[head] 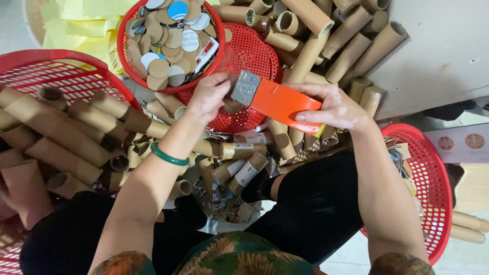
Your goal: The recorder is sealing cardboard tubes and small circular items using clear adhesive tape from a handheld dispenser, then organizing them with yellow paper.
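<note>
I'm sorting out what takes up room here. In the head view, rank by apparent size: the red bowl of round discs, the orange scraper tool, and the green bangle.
1. Red bowl of discs, clearly largest.
2. Orange scraper tool, held between both hands.
3. Green bangle, smallest, on the left wrist.

scraper (pixel 275 99): orange handle, grey metal blade | baskets (pixel 61 71): red mesh | tubes (pixel 66 127): brown cardboard | discs (pixel 168 43): brown, white, blue | bangle (pixel 169 157): green | paper sheets (pixel 81 23): yellow | trousers (pixel 316 203): black | top (pixel 239 257): green-orange leaf print
</note>
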